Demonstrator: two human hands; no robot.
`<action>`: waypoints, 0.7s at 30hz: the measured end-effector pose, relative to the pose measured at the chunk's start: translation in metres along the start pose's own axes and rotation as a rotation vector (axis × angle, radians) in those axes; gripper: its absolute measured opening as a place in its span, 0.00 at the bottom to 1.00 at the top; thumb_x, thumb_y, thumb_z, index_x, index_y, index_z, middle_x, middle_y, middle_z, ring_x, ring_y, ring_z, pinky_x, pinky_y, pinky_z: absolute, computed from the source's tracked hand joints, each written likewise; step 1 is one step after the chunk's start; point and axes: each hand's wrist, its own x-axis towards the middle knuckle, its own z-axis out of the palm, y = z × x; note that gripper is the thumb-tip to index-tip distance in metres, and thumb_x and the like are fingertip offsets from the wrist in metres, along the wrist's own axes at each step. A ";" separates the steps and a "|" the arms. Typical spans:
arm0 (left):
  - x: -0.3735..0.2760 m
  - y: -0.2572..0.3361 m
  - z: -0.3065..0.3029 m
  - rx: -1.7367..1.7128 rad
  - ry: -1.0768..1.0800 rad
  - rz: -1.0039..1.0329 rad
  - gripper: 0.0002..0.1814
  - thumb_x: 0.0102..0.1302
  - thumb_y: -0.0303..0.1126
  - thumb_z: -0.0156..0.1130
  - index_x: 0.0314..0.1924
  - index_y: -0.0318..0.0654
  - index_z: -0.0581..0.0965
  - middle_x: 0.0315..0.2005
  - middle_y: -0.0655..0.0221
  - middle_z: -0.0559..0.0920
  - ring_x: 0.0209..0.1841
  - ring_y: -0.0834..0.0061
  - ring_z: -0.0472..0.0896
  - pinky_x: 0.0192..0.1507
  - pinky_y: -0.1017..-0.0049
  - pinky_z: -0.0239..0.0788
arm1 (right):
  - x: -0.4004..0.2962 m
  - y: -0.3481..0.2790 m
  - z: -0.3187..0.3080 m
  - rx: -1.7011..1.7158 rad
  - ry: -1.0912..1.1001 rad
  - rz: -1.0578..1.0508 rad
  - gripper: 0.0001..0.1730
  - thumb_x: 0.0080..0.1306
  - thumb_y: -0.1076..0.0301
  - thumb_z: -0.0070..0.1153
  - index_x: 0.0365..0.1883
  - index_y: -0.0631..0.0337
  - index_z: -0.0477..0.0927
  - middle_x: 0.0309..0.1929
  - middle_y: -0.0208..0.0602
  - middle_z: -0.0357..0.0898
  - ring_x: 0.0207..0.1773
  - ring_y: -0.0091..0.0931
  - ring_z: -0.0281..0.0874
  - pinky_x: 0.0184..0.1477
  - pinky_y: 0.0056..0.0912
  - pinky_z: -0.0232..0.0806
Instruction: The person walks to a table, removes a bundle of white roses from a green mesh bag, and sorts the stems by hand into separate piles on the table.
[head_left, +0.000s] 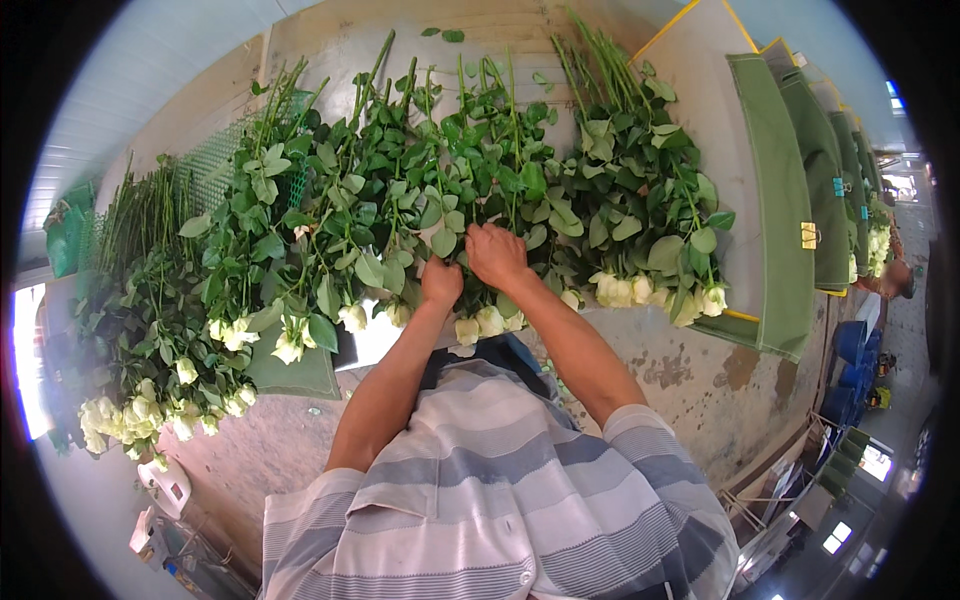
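Note:
White roses with long leafy stems lie in rows across the table, blooms towards me and cut stem ends pointing away. My left hand (442, 283) is curled among the stems near the table's front edge, just above several white rose blooms (489, 321). Beside it, a little further right and up, my right hand (496, 253) bends over the leaves (480, 161). Foliage and the hands themselves hide the fingertips, so whether either one grips a stem cannot be told. A thicker group of roses (637, 180) lies to the right, and another bunch (150, 315) at the far left.
Green fabric-covered dividers (772, 210) with binder clips (808, 235) stand on the right. Green plastic netting (214, 169) lies between stems at the left. Loose leaves (452, 35) lie at the back. Blue buckets (841, 394) and a person (896, 277) are at the far right.

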 end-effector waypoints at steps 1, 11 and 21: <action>0.000 -0.004 0.000 -0.018 -0.005 0.005 0.18 0.57 0.31 0.54 0.46 0.30 0.76 0.41 0.43 0.80 0.48 0.44 0.76 0.51 0.58 0.67 | 0.000 -0.001 0.000 0.001 -0.013 0.000 0.11 0.65 0.62 0.47 0.37 0.59 0.76 0.36 0.46 0.78 0.41 0.48 0.77 0.40 0.56 0.68; -0.009 0.013 -0.026 0.311 -0.080 0.195 0.15 0.58 0.36 0.55 0.35 0.29 0.78 0.35 0.40 0.79 0.44 0.41 0.76 0.47 0.54 0.68 | 0.001 0.006 -0.004 0.063 -0.005 -0.008 0.10 0.60 0.66 0.49 0.38 0.57 0.77 0.37 0.46 0.77 0.39 0.47 0.78 0.39 0.55 0.70; 0.003 -0.013 -0.021 0.212 -0.027 0.091 0.17 0.57 0.36 0.61 0.41 0.31 0.80 0.35 0.48 0.83 0.43 0.52 0.81 0.44 0.62 0.71 | -0.005 -0.042 -0.011 0.253 0.114 -0.159 0.14 0.62 0.67 0.49 0.45 0.60 0.76 0.40 0.44 0.75 0.45 0.42 0.75 0.43 0.47 0.70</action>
